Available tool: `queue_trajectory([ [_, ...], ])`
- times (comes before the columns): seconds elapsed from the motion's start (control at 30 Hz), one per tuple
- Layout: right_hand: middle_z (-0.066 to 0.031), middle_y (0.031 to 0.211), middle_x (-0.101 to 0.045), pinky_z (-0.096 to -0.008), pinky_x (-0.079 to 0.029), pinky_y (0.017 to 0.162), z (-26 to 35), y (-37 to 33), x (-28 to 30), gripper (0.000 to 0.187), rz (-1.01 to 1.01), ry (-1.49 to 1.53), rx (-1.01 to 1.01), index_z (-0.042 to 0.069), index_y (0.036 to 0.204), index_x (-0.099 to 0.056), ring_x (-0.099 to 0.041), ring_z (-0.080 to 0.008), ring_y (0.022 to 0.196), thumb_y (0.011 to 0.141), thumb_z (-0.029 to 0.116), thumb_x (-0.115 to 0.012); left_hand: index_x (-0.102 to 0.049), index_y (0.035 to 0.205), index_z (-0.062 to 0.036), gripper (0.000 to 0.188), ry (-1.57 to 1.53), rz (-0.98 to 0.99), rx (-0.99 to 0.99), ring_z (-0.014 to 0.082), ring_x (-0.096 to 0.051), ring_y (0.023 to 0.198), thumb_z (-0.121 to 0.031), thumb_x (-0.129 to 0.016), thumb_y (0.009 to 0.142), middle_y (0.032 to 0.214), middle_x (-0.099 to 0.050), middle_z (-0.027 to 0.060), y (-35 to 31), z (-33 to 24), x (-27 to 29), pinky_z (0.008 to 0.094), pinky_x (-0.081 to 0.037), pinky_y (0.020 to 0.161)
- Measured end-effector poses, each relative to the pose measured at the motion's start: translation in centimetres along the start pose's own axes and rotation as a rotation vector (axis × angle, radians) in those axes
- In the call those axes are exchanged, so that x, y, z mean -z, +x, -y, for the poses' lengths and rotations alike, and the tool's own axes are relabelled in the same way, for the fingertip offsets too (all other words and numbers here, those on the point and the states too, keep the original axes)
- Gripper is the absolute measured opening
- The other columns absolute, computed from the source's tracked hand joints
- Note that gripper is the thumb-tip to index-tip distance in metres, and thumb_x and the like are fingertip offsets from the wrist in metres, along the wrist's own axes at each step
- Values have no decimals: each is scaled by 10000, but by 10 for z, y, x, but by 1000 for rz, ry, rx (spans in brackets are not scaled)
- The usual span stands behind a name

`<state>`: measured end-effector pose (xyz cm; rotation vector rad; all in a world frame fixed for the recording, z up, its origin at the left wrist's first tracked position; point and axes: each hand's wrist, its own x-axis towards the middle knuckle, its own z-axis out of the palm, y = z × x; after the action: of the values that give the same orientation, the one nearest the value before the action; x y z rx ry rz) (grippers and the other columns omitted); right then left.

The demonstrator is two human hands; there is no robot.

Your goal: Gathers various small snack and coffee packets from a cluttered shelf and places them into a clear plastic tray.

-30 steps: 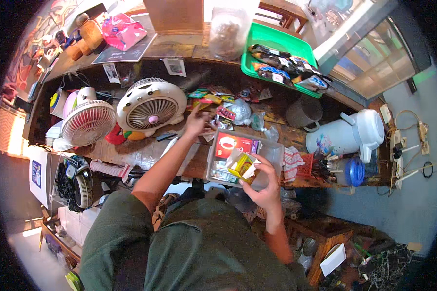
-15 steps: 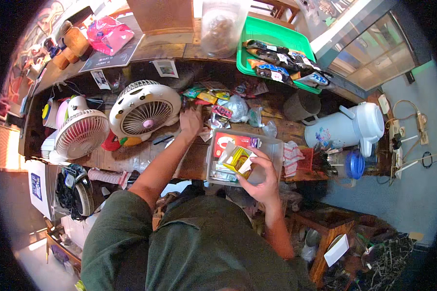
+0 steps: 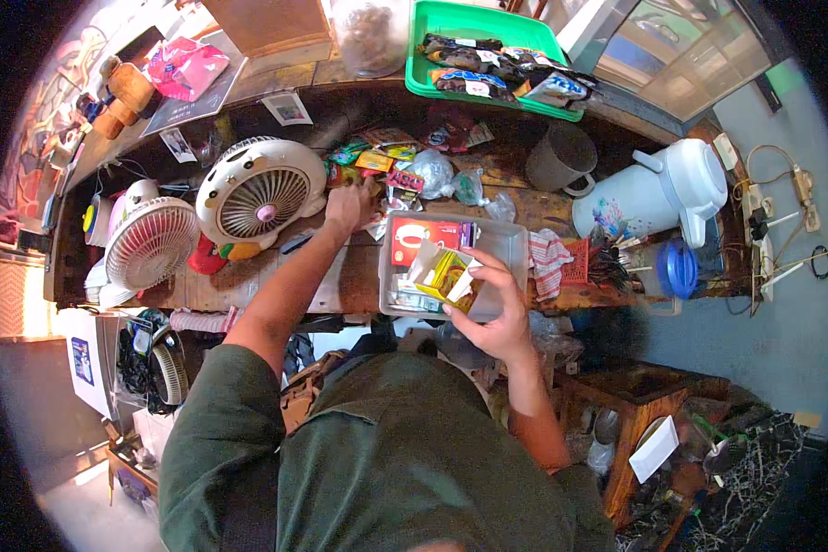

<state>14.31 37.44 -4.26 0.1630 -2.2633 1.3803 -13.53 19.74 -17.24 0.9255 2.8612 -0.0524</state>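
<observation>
My right hand (image 3: 499, 315) pinches a small yellow-and-white box (image 3: 448, 279) between thumb and fingers. The box has its flaps open and yellow contents showing. It is in or just above a clear plastic container (image 3: 519, 241), which also holds a red box (image 3: 419, 241) and a few flat packets. My left hand (image 3: 350, 206) reaches down to the tabletop at the near edge of a pile of colourful sachets (image 3: 374, 160). Its fingertips are too small and shaded to show whether they grip anything. A white fan (image 3: 265, 191) stands close to its left.
A smaller white fan (image 3: 153, 244) stands at far left. Clear plastic bags (image 3: 432, 175) lie behind the container. To the right are a striped cloth (image 3: 548, 261), a grey mug (image 3: 561, 158) and a light-blue thermos jug (image 3: 649, 198). A green tray (image 3: 420, 66) of packets sits on the upper shelf.
The view has shifted, so the table sits slightly higher and further left. My right hand keeps its hold on the yellow box. My left hand stays by the sachets, its fingers slightly repositioned.
</observation>
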Motion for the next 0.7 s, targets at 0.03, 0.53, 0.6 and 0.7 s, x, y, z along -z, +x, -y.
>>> queue_trajectory([
  [0.03,-240,1347,-573,-423,-451,1025,3,0,1,586,11,9,19,71,1182,-495,-576,-338,1238,711,6,-836,-568,1214,-102,376,92,-111,-90,321,-729,737,-294,-587,891,873,-738,142,7,16,-34,438,-573,605],
  [0.53,-205,1347,-582,-427,-482,1006,-4,-41,44,574,18,43,55,79,1199,-515,-596,-353,1222,719,60,-829,-650,1121,-20,293,-989,-667,107,227,-710,843,-150,-722,868,1030,-728,127,-93,-13,49,352,-562,701],
  [0.6,-205,1347,-583,-427,-482,1005,-7,-43,43,571,37,65,51,79,1198,-516,-596,-354,1222,720,61,-828,-654,1117,-27,259,-1151,-618,181,182,-689,857,-132,-707,886,1013,-718,103,-122,-15,57,323,-554,724],
  [0.7,-213,1344,-587,-418,-455,1027,-10,-42,39,580,82,109,51,84,1183,-513,-586,-336,1234,705,42,-840,-623,1107,-53,175,-1630,-489,273,94,-650,899,-97,-659,942,983,-682,44,-166,-26,77,277,-566,749],
])
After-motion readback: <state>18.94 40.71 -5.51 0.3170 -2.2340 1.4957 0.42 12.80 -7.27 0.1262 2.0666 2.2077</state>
